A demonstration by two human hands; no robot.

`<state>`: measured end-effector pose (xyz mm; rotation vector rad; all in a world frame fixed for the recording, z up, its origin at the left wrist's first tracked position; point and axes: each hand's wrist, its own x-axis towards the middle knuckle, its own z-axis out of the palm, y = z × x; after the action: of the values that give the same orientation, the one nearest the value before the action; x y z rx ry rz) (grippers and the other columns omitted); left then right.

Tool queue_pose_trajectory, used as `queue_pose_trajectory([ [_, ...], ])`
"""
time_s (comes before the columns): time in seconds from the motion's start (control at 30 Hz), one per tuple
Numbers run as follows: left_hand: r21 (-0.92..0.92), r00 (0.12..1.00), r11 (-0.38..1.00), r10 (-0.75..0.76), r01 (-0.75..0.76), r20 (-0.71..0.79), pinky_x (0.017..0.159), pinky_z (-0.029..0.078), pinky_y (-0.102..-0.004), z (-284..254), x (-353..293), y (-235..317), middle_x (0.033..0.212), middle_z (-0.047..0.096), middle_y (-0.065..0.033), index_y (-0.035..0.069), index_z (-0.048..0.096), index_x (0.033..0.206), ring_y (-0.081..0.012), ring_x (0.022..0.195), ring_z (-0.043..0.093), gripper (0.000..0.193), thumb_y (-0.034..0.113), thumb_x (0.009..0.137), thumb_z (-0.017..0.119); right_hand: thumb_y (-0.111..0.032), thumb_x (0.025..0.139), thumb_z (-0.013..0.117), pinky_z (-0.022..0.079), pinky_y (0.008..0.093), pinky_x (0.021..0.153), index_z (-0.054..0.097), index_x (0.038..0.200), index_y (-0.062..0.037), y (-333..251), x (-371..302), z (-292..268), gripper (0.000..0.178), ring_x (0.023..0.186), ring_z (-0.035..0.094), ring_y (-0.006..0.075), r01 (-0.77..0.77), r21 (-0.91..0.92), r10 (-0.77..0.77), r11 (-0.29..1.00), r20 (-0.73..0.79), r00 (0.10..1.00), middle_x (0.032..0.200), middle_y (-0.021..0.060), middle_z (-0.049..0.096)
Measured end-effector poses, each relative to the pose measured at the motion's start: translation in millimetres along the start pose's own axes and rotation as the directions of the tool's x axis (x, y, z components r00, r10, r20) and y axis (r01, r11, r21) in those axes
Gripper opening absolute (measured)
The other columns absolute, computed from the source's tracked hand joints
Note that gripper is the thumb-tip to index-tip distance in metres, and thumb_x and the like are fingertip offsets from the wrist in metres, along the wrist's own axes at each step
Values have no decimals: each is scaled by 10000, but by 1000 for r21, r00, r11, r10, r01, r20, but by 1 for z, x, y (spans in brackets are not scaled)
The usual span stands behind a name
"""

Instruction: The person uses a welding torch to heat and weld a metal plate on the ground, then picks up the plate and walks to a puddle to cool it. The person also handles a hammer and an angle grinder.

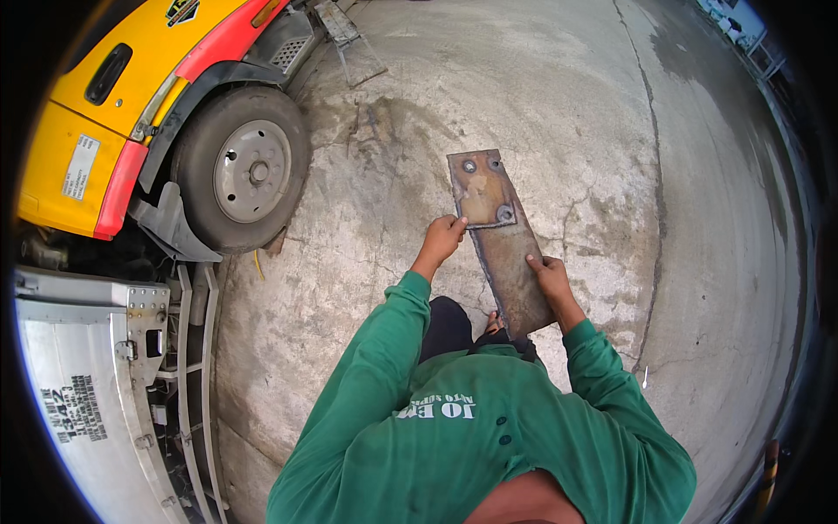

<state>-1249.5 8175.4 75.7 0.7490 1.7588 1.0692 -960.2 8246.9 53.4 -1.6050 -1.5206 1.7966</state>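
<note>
A long, rusty steel plate [511,271] is held in front of me, slanting from upper left to lower right. Over its far end lies a smaller rusty plate [478,194] with round holes or bolt heads near its corners; whether the two are joined I cannot tell. My left hand [443,237] pinches the smaller plate's near left corner between thumb and fingers. On the opposite side, my right hand [552,281] grips the long plate's right edge, thumb on top and the other fingers hidden beneath. The near end of the long plate is close to my legs.
To the left stands a yellow and red truck cab with a large wheel [253,166]. Nearer on that side is a silver truck body [78,375] with metal rails. A small step stand [349,44] is at the far left of the cracked concrete floor [349,349].
</note>
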Motion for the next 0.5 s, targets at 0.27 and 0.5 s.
queue_pose_trajectory([
  [0.27,-393,977,916,0,-86,-214,566,476,-302,-82,239,57,723,634,-51,43,620,837,-125,610,577,313,300,1016,627,-319,953,730,510,319,652,727,956,88,-139,216,18,407,674,643,155,36,-38,-34,999,45,998,808,99,726],
  [0.5,-500,995,865,-27,-24,-94,571,474,-309,-138,439,117,724,637,-45,62,608,827,-127,606,572,285,278,996,684,-311,942,739,503,314,617,721,932,89,-282,401,39,401,639,627,147,14,-17,-14,1000,44,999,777,91,712],
])
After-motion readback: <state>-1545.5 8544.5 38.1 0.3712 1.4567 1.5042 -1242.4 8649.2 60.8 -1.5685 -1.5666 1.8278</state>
